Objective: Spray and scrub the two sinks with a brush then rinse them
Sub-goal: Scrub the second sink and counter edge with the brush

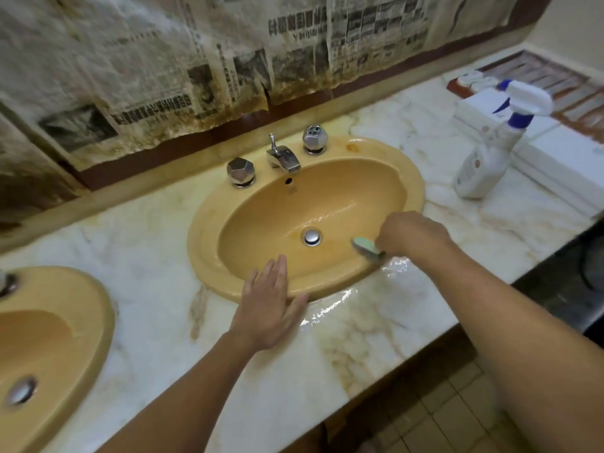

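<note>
An oval yellow sink (261,217) sits in the middle of a marble counter (157,256), wet inside, with a chrome drain plug (312,237). My right hand (413,233) grips a pale green brush (366,248) whose head lies against the basin's right inner wall. My left hand (271,308) rests flat with straight fingers on the sink's front rim. A second yellow sink (49,338) shows partly at the left edge. A white spray bottle (490,155) with a blue-and-white trigger stands on the counter to the right.
A chrome spout (282,158) and two faceted knobs (241,171) (314,138) sit behind the basin. Water pools (330,308) on the counter in front. White boxes (555,161) stand at the right. Stained newspaper (196,60) covers the wall. Tiled floor (441,413) lies below.
</note>
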The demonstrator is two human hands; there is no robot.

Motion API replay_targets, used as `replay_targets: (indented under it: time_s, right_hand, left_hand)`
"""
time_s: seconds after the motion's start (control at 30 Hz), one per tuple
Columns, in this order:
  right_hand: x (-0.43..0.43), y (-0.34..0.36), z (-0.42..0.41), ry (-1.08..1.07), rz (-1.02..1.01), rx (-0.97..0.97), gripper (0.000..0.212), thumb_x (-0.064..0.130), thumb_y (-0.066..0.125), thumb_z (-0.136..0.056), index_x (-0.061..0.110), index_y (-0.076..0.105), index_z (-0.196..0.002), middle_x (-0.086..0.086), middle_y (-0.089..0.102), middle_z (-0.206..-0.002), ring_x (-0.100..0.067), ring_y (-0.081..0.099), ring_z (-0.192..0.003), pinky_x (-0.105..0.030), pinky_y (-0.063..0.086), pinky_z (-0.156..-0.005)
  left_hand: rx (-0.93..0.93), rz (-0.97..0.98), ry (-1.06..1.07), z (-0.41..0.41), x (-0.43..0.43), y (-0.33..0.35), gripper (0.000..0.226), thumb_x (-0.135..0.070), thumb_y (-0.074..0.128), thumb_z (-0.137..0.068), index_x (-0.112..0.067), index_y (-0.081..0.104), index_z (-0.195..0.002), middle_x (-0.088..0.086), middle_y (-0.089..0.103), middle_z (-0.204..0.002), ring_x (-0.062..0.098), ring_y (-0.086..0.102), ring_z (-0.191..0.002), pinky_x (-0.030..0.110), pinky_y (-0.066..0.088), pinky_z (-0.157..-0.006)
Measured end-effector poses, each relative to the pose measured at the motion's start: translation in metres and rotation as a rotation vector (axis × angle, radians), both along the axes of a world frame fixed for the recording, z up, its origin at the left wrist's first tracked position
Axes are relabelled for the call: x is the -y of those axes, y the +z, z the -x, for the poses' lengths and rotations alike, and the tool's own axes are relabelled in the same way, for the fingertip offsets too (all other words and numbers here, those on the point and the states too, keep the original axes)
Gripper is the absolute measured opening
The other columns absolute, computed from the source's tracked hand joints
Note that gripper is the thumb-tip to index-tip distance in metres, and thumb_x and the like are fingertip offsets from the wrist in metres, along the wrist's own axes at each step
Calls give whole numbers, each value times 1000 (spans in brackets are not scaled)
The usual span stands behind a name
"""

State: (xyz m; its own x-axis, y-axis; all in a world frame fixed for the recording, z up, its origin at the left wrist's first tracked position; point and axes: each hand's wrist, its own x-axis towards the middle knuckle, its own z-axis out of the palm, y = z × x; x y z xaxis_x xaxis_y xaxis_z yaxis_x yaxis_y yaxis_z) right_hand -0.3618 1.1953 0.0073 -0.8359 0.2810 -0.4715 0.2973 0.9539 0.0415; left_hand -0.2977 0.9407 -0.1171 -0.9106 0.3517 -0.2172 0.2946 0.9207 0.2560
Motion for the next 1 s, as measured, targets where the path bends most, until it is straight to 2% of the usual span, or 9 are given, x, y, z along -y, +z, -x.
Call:
replay_targets:
  time_s: [0.07,0.17,0.27,0.37,0.43,0.6,0.7,0.83,1.0]
  right_hand:
    - [-14,3,6,-54,-179,-56,46,56,54,-94,20,65,-120,-5,63,-126,-29,61,-112,-32,39,-76]
    - [23,-16,-3,183,-284,-156,32,38,48,-102,23,64,-126,-3,64,-123,-27,64,-111,-29,37,-72]
    - [76,-42,-28,384,-107,-210,28,30,44,-101,20,67,-115,-5,65,-112,-28,65,-103,-31,38,-70]
    - [75,-51,-46,448,239,-199,36,50,45,-98,25,70,-95,-3,67,-94,-24,60,-90,-34,42,-66]
    - [41,-55,-55,484,360,-164,39,60,48,-96,28,72,-96,5,69,-86,-17,59,-82,-37,48,-67]
    - [-53,-73,-69,456,27,-262,48,66,36,-91,30,68,-92,9,68,-80,-12,63,-78,-35,47,-72]
    - [-14,-85,-80,463,133,-330,34,56,47,-97,30,67,-89,8,70,-84,-15,63,-83,-35,39,-74]
    - [42,-100,-83,609,251,-357,28,52,50,-97,34,69,-107,16,70,-104,-9,55,-104,-31,29,-87]
    - [-50,-87,-65,416,94,-306,26,48,47,-101,34,68,-109,12,70,-99,-14,56,-98,-30,29,-90]
  left_hand:
    - [-9,-9,7,0,6,-2,88,-68,7,-99,-8,-5,-162,2,7,-171,14,-4,-157,38,-2,-127]
    - [-23,-33,43,0,13,-7,91,-68,-2,-94,-9,-1,-163,1,9,-171,13,-5,-157,38,-2,-127]
    - [-47,-38,75,5,25,-9,89,-62,-7,-92,-8,5,-163,2,14,-170,13,-1,-157,36,-1,-127]
    - [-70,-3,87,13,41,-10,91,-57,-13,-89,-8,9,-162,3,19,-169,16,5,-157,36,-1,-126]
    - [-50,-18,91,16,47,-9,92,-57,-14,-88,-10,12,-162,0,21,-168,15,5,-157,34,-3,-126]
    - [-44,49,117,15,35,-5,96,-57,-21,-83,-24,25,-161,-6,26,-167,19,7,-157,40,-2,-126]
    - [-43,57,64,18,17,-4,99,-55,-23,-82,-27,32,-159,-6,36,-163,20,20,-154,40,7,-125]
    - [-60,35,2,19,-2,-4,92,-54,-17,-87,-27,37,-156,-8,47,-154,14,37,-144,38,20,-122]
    - [-51,21,6,18,-4,-4,85,-55,-10,-92,-30,43,-152,-14,52,-149,11,43,-140,37,26,-118]
